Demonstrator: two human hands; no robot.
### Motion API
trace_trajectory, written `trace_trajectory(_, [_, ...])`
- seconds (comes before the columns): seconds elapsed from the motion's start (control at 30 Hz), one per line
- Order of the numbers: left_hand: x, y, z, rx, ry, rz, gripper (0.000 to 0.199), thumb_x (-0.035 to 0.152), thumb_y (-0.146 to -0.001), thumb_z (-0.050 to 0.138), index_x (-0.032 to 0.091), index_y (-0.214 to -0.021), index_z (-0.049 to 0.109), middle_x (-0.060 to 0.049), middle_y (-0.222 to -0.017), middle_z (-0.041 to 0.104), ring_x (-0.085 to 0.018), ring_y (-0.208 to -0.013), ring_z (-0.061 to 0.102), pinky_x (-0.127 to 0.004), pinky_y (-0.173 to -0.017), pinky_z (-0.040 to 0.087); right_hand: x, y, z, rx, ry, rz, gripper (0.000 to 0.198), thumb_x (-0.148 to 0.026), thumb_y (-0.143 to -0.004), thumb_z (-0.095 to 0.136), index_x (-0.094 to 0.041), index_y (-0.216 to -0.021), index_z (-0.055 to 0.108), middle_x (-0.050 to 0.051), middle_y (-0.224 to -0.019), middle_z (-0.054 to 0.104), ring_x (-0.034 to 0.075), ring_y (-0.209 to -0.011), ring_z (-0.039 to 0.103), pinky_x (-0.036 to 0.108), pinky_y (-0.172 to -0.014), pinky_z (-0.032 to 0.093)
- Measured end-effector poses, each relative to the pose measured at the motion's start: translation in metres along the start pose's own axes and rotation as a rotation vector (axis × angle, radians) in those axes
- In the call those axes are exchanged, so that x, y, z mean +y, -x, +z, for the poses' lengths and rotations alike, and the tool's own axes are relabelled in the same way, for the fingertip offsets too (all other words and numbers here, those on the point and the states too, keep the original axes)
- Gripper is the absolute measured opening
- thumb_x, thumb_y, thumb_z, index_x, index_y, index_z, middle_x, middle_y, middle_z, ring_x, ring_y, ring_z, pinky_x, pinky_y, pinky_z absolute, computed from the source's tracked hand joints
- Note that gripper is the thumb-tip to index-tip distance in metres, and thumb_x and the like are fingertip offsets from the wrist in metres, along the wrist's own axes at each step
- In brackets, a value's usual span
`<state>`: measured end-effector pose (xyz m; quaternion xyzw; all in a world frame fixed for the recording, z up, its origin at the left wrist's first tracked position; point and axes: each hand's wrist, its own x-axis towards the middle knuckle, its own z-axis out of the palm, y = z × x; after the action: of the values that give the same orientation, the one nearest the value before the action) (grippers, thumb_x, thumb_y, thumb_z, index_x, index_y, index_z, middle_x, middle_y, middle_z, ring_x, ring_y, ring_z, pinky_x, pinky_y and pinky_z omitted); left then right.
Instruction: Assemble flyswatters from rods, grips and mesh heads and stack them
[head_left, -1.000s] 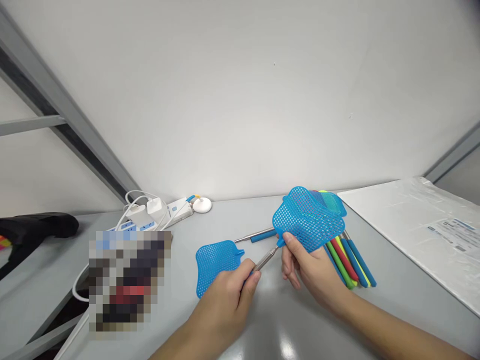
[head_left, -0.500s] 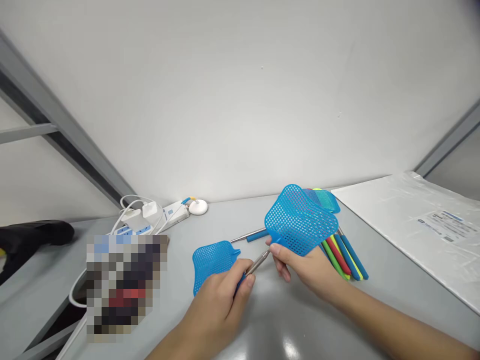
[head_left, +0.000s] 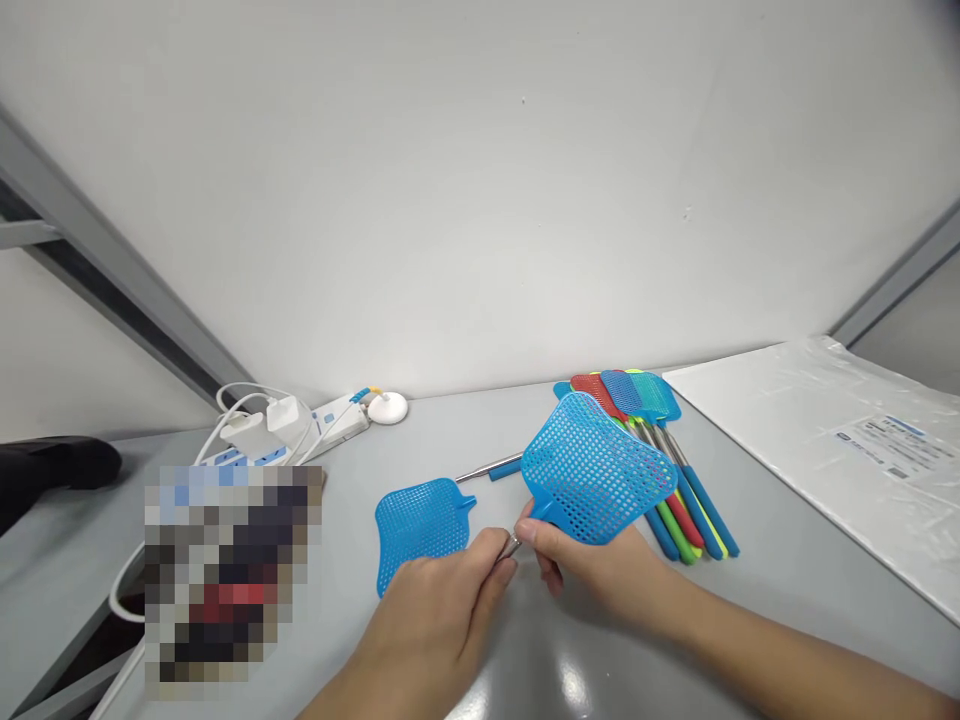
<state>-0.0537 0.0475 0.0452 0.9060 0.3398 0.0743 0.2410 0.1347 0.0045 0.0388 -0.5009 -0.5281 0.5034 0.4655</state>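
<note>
Clasping metal shaft (head_left: 509, 547) with left grip (head_left: 450, 600), closed around it; right grip (head_left: 574, 560) pinches at the neck of a blue mesh head (head_left: 600, 465), raised over tabletop (head_left: 525, 650), join hidden. Second mesh head (head_left: 424, 520) lies just left, partly behind left grip. Metal rod (head_left: 486, 468) and blue handle (head_left: 505, 468) lie beyond, partly covered. Coloured swatters (head_left: 622, 390) overlap at right, near white wrapped panel (head_left: 795, 430). Power strip (head_left: 271, 457) with white adapters (head_left: 285, 422) back left.

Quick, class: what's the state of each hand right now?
Left hand: closed around the metal shaft of a blue fly swatter.
Right hand: closed, pinching that swatter near its neck.
</note>
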Motion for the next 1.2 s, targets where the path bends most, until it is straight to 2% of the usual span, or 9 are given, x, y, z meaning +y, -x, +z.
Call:
trace_trajectory(0.13, [-0.005,-0.001,-0.005,0.079,-0.198,0.032,0.03,0.034,-0.102,0.025,0.024,-0.086,0.049,0.003,-0.06,0.062,-0.018,-0.05,0.059,-0.027,-0.047,0.022,-0.006,-0.002,-0.008,0.096,0.037,-0.076,0.038,-0.041,-0.09,0.058,-0.023,-0.057,0.056,-0.001,-0.062,0.062,0.016,-0.07,0.061,0.032,-0.081,0.047])
trace_trajectory(0.23, [-0.013,-0.002,-0.013,0.156,-0.327,0.065,0.03,0.032,-0.102,0.027,0.023,-0.08,0.046,0.003,-0.06,0.06,-0.017,-0.049,0.057,-0.027,-0.048,0.021,-0.015,-0.008,-0.03,0.231,0.081,-0.167,0.038,-0.04,-0.091,0.058,-0.022,-0.057,0.058,0.0,-0.063,0.063,0.016,-0.072,0.061,0.034,-0.085,0.045])
trace_trajectory(0.33, [-0.019,-0.001,-0.021,0.202,-0.408,0.059,0.029,0.032,-0.102,0.03,0.023,-0.079,0.046,0.004,-0.061,0.059,-0.016,-0.051,0.056,-0.027,-0.05,0.021,-0.024,-0.014,-0.06,0.399,-0.047,-0.227,0.033,-0.038,-0.089,0.063,-0.021,-0.061,0.057,-0.002,-0.061,0.057,0.015,-0.064,0.057,0.032,-0.073,0.047])
trace_trajectory(0.5, [-0.025,0.0,-0.025,0.222,-0.458,0.056,0.028,0.032,-0.102,0.033,0.023,-0.08,0.048,0.004,-0.065,0.06,-0.016,-0.055,0.057,-0.027,-0.052,0.023,-0.03,-0.018,-0.083,0.426,-0.294,-0.308,0.022,-0.034,-0.084,0.07,-0.021,-0.073,0.056,-0.005,-0.061,0.048,0.012,-0.056,0.054,0.028,-0.056,0.046])
trace_trajectory(0.67, [-0.027,-0.003,-0.017,0.28,-0.499,0.078,0.026,0.028,-0.102,0.03,0.022,-0.088,0.051,0.001,-0.073,0.064,-0.018,-0.059,0.061,-0.028,-0.052,0.028,-0.015,-0.021,-0.063,0.42,-0.336,-0.239,0.022,-0.041,-0.084,0.068,-0.02,-0.089,0.062,-0.004,-0.063,0.055,0.011,-0.055,0.056,0.026,-0.055,0.047])
trace_trajectory(0.83, [-0.017,-0.002,-0.008,0.27,-0.48,0.154,0.025,0.029,-0.103,0.029,0.021,-0.096,0.052,0.0,-0.076,0.066,-0.019,-0.063,0.064,-0.028,-0.054,0.032,0.001,-0.014,-0.02,0.078,-0.259,-0.092,0.031,-0.048,-0.089,0.06,-0.017,-0.09,0.061,-0.001,-0.065,0.063,0.012,-0.054,0.061,0.027,-0.056,0.049])
trace_trajectory(0.93, [-0.013,0.0,-0.001,0.299,-0.475,0.213,0.028,0.03,-0.104,0.027,0.021,-0.094,0.052,0.001,-0.073,0.066,-0.017,-0.059,0.062,-0.028,-0.051,0.029,0.007,-0.007,0.003,-0.045,-0.318,-0.077,0.031,-0.049,-0.089,0.059,-0.018,-0.087,0.058,-0.001,-0.064,0.063,0.012,-0.056,0.062,0.026,-0.055,0.048])
trace_trajectory(1.07, [-0.015,-0.001,0.004,0.329,-0.493,0.244,0.034,0.028,-0.104,0.027,0.021,-0.079,0.048,0.003,-0.061,0.06,-0.015,-0.05,0.055,-0.029,-0.048,0.023,0.008,-0.003,0.015,-0.022,-0.324,-0.091,0.031,-0.05,-0.089,0.059,-0.019,-0.084,0.056,-0.003,-0.061,0.06,0.012,-0.055,0.058,0.026,-0.056,0.046])
trace_trajectory(1.2, [-0.019,-0.003,-0.001,0.355,-0.536,0.218,0.039,0.035,-0.105,0.025,0.021,-0.075,0.047,0.003,-0.054,0.056,-0.015,-0.046,0.052,-0.03,-0.048,0.019,0.002,-0.003,0.005,0.042,-0.255,-0.133,0.031,-0.049,-0.091,0.057,-0.019,-0.085,0.059,-0.003,-0.057,0.057,0.01,-0.051,0.054,0.025,-0.054,0.042])
